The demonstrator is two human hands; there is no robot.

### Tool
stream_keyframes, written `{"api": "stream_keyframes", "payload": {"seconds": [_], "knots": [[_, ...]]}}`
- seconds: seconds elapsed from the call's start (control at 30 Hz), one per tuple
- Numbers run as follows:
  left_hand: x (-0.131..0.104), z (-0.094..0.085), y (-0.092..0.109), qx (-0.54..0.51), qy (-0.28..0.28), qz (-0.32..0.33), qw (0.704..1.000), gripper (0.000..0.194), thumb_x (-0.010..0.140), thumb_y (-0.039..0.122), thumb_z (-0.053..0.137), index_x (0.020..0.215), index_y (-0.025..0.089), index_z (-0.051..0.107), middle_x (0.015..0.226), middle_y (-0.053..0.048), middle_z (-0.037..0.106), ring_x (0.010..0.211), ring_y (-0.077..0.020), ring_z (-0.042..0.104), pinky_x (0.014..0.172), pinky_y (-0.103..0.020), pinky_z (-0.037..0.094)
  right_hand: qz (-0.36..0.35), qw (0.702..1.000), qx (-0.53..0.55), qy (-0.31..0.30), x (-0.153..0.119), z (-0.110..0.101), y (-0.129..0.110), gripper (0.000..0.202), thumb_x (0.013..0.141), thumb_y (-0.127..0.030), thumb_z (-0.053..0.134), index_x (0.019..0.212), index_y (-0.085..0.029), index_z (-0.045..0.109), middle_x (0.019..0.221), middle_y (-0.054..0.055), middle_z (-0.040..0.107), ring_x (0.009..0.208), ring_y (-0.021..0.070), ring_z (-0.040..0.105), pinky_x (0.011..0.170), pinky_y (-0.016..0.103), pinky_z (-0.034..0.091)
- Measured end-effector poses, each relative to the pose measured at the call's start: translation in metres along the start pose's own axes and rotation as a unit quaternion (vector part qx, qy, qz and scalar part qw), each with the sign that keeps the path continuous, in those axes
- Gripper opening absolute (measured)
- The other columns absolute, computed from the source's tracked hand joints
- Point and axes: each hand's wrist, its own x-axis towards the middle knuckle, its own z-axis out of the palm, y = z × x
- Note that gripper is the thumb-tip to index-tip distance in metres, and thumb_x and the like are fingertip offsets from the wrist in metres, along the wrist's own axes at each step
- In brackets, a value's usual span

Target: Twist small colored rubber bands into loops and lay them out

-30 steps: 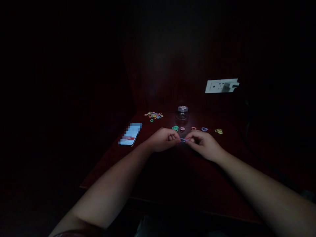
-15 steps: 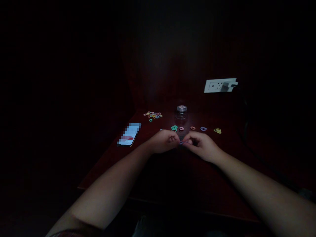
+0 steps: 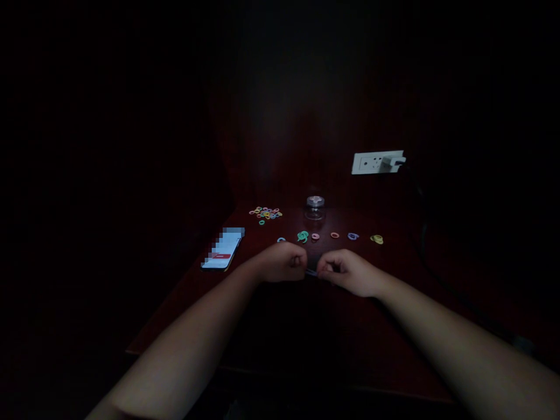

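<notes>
Between my two hands a thin purple hair tie (image 3: 311, 272) is stretched just above the table. My left hand (image 3: 283, 262) is closed on its left end, and my right hand (image 3: 352, 273) pinches the right end. Just beyond my hands lies a row of small hair ties sorted by colour: a light blue one (image 3: 281, 239) partly behind my left hand, a green cluster (image 3: 303, 237), pink (image 3: 315, 237), orange (image 3: 335, 235), purple (image 3: 352, 236) and yellow (image 3: 377, 239). A loose pile of mixed-colour hair ties (image 3: 266, 214) lies farther back on the left.
A clear lidded jar (image 3: 315, 211) stands behind the row on the dark red table (image 3: 350, 350). To the left lies a phone (image 3: 222, 254) with a lit screen. A wall socket (image 3: 370, 164) holds a plug, whose dark cable runs down the right side. The surroundings are very dark.
My hands have drawn slightly apart, and more of the purple hair tie shows stretched between them. The view has shifted a little, so everything on the table appears lower and farther left.
</notes>
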Motion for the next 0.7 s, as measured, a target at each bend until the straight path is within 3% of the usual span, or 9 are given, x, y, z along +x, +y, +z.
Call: {"api": "stream_keyframes", "payload": {"seconds": [0.23, 0.7], "knots": [[0.001, 0.004, -0.003, 0.011, 0.006, 0.009, 1.0, 0.008, 0.068, 0.013, 0.054, 0.073, 0.013, 0.06, 0.063, 0.003, 0.056, 0.054, -0.0062, 0.047, 0.049, -0.016, 0.035, 0.007, 1.0, -0.005, 0.018, 0.003, 0.004, 0.002, 0.017, 0.082, -0.029, 0.057, 0.076, -0.014, 0.061, 0.058, -0.003, 0.049, 0.052, 0.0082, 0.041, 0.048, 0.021, 0.031], [0.003, 0.0, -0.006, 0.022, 0.089, 0.0, 0.996, 0.006, 0.073, 0.016, 0.054, 0.074, 0.013, 0.059, 0.063, 0.002, 0.055, 0.054, -0.0063, 0.046, 0.05, -0.016, 0.035, -0.001, 0.997, 0.042, 0.067, 0.005, -0.007, 0.01, 0.022, 0.079, -0.036, 0.062, 0.075, -0.015, 0.058, 0.057, -0.004, 0.048, 0.05, 0.008, 0.041, 0.047, 0.021, 0.031]]}}
